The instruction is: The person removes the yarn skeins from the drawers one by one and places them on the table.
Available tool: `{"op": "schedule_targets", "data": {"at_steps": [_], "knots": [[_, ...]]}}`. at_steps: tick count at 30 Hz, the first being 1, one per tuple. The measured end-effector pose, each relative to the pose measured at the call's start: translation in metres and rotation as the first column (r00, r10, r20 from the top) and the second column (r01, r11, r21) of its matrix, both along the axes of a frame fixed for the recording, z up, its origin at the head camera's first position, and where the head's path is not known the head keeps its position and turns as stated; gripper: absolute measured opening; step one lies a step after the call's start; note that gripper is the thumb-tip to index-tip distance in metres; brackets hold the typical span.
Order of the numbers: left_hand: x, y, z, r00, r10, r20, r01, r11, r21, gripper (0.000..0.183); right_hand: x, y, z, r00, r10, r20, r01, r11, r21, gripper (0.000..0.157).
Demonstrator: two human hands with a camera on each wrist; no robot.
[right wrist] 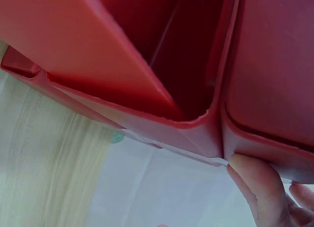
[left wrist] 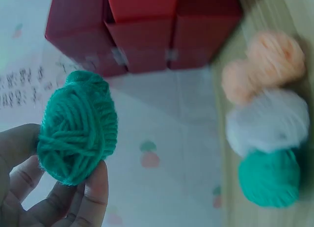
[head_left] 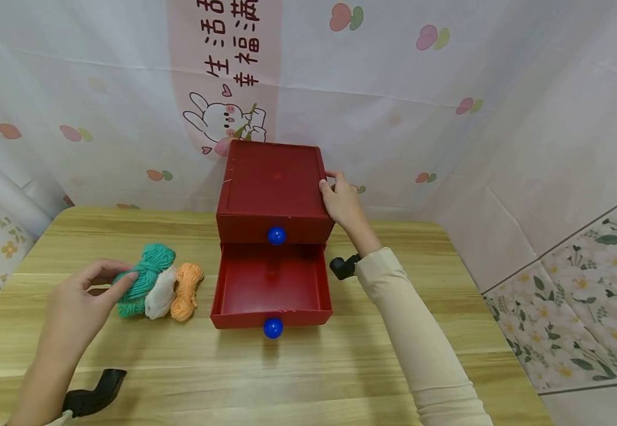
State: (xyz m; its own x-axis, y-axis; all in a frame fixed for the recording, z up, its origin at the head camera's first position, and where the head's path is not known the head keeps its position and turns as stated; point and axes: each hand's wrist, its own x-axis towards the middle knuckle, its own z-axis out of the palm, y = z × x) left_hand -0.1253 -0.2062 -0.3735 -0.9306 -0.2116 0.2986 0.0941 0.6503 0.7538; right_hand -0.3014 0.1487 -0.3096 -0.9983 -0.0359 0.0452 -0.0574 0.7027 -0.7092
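Observation:
My left hand (head_left: 82, 302) pinches a green yarn skein (left wrist: 76, 131) between thumb and fingers, lifted over the table. In the head view it overlaps another green skein (left wrist: 270, 178) lying below. Beside that lie a white skein (head_left: 160, 293) and an orange skein (head_left: 186, 291), in a row left of the red drawer box (head_left: 276, 183). My right hand (head_left: 343, 201) rests against the box's right side towards the back, thumb at the top edge. The lower drawer (head_left: 266, 293) is pulled out and holds nothing; the upper one is closed.
Blue round knobs (head_left: 273, 328) stick out from the drawer fronts. The box stands at the back of the wooden table (head_left: 180, 378), before a patterned curtain (head_left: 394, 118). A tiled wall (head_left: 580, 307) runs along the right. Black wrist devices (head_left: 95, 395) sit on both arms.

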Motion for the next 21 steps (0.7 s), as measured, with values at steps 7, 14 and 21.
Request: {"op": "schedule_targets", "data": {"at_steps": [7, 14, 21], "knots": [[-0.003, -0.027, -0.013, 0.996, 0.086, 0.0, -0.086, 0.996, -0.015, 0.021, 0.0, 0.0, 0.0, 1.0, -0.001, -0.008, 0.001, 1.0, 0.005, 0.049], [-0.006, -0.045, -0.026, 0.988, 0.147, 0.053, -0.144, 0.988, -0.063, 0.025, -0.001, 0.0, -0.001, 1.0, 0.005, -0.013, -0.005, 1.0, 0.008, 0.049], [-0.007, -0.057, -0.04, 0.976, 0.182, 0.122, -0.173, 0.981, -0.086, 0.028, 0.0, -0.001, -0.001, 1.0, -0.001, -0.013, 0.001, 1.0, 0.007, 0.048]]}}
